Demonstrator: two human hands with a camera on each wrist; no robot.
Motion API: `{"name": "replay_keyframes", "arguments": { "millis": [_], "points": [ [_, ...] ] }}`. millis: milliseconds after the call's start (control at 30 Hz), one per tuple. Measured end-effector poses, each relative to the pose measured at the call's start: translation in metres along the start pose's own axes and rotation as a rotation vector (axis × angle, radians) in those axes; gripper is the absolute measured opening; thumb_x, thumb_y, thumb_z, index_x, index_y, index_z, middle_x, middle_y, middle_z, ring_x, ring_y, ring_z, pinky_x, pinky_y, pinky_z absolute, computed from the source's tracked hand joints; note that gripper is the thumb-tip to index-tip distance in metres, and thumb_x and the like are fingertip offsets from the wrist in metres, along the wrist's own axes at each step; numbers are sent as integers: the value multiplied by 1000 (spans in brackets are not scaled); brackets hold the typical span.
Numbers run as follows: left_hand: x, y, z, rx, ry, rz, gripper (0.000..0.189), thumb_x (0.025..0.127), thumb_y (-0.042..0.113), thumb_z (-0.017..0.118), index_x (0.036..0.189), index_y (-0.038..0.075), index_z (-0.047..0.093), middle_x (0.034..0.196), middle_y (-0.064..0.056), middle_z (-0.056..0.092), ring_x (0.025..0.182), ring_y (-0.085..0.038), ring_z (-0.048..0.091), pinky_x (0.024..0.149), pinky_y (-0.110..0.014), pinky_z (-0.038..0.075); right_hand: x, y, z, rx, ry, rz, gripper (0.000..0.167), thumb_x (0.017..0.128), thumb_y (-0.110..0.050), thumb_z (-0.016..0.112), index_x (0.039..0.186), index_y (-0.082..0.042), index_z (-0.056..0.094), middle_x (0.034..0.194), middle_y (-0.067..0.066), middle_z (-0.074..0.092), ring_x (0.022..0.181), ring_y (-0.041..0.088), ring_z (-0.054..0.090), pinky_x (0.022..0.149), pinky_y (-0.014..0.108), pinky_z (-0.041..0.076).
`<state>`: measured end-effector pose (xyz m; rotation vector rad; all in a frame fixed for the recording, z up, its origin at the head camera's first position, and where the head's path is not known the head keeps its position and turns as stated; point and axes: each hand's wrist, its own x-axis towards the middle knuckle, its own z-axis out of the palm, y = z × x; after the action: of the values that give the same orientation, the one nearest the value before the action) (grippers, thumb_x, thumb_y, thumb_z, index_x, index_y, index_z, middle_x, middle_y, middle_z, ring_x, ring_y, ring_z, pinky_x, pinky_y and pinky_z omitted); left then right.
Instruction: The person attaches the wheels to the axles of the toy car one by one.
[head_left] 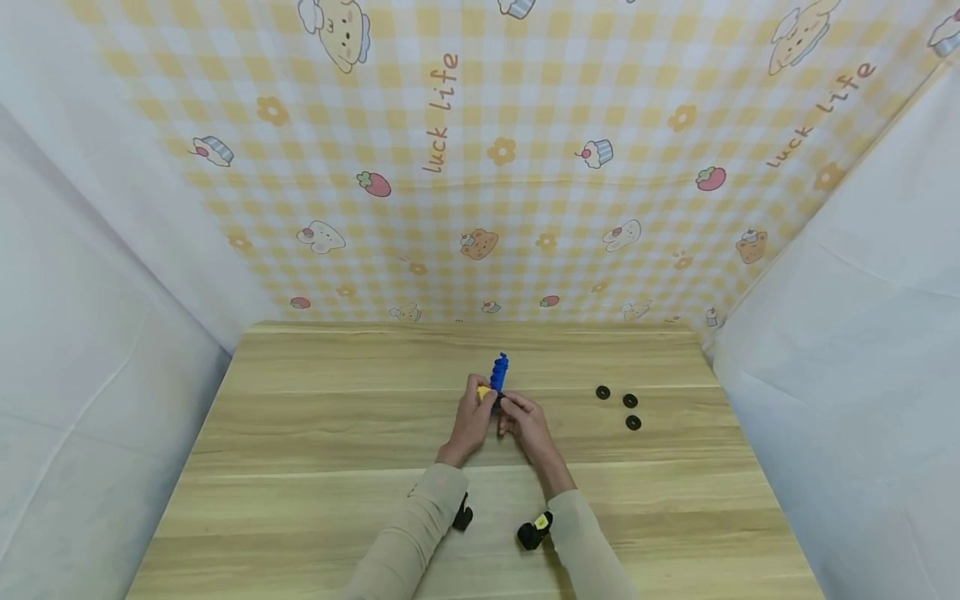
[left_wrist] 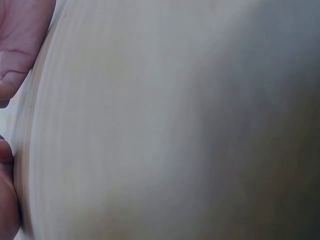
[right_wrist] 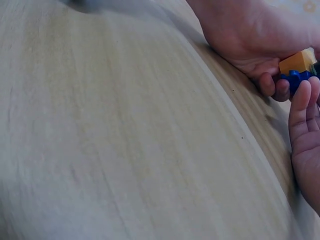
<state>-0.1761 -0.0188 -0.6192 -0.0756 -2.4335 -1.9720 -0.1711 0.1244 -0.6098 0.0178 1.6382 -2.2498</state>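
Observation:
My left hand (head_left: 472, 419) grips a long blue toy piece (head_left: 499, 372) with a notched edge and a yellow block (head_left: 483, 392) on it, its far end pointing away from me. The fingers of my right hand (head_left: 527, 421) pinch a small black ring (head_left: 501, 401) against the near part of the blue piece. From the right wrist, the yellow block (right_wrist: 297, 62) and blue part (right_wrist: 296, 80) show between both hands, mostly covered by fingers. Only parts of the hands appear at the left edge of the left wrist view.
Three black rings, one of them nearest the front (head_left: 633, 422), lie flat on the wooden table (head_left: 315, 433) to the right of my hands. A checked yellow cloth (head_left: 517, 200) hangs behind the table, with white cloth walls at both sides.

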Motion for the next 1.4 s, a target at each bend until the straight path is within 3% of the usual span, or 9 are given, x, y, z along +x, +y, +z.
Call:
{"name": "replay_keyframes", "arguments": {
  "millis": [167, 433, 767, 933, 1200, 1400],
  "points": [
    [-1, 2, 0, -7, 16, -5, 13, 100, 18, 48, 110, 12, 44, 88, -4, 50, 75, -14, 48, 65, -25, 40, -1, 2, 1, -26, 12, -12, 31, 101, -16, 59, 122, 6, 62, 92, 4, 62, 69, 11, 56, 61, 22, 52],
    [-2, 7, -2, 16, 10, -25, 17, 101, 20, 49, 114, 11, 44, 69, 1, 35, 57, -12, 35, 54, -24, 32, 0, 4, -1, -41, 11, -20, 36, 101, -18, 59, 125, 9, 59, 92, 1, 64, 69, 9, 55, 63, 21, 52],
    [-2, 7, -1, 11, 18, -24, 16, 101, 19, 50, 113, 9, 44, 74, -1, 40, 60, -10, 39, 56, -24, 35, 1, 7, -2, -34, 19, -14, 33, 99, -16, 61, 123, 7, 61, 83, 1, 60, 68, 8, 55, 62, 20, 51],
    [0, 6, 0, 7, 12, -32, 15, 101, 22, 50, 111, 11, 44, 85, -5, 51, 70, -14, 47, 61, -25, 39, 0, 6, -2, -42, 13, -37, 33, 100, -17, 60, 122, 7, 61, 81, 1, 59, 67, 8, 54, 61, 21, 51],
    [1, 4, 2, 26, 13, -50, 16, 101, 26, 51, 110, 14, 46, 81, -6, 53, 66, -14, 48, 58, -25, 39, -1, 6, -1, -43, 18, -34, 40, 102, -17, 57, 127, 14, 54, 81, 1, 56, 67, 8, 52, 61, 21, 49],
    [2, 2, 0, 36, 4, -53, 18, 101, 25, 51, 112, 13, 45, 81, -5, 52, 66, -14, 48, 58, -24, 39, 0, 6, 0, -70, 39, -36, 39, 102, -19, 58, 125, 13, 57, 79, 0, 58, 66, 9, 53, 60, 21, 49]
  ]
}}
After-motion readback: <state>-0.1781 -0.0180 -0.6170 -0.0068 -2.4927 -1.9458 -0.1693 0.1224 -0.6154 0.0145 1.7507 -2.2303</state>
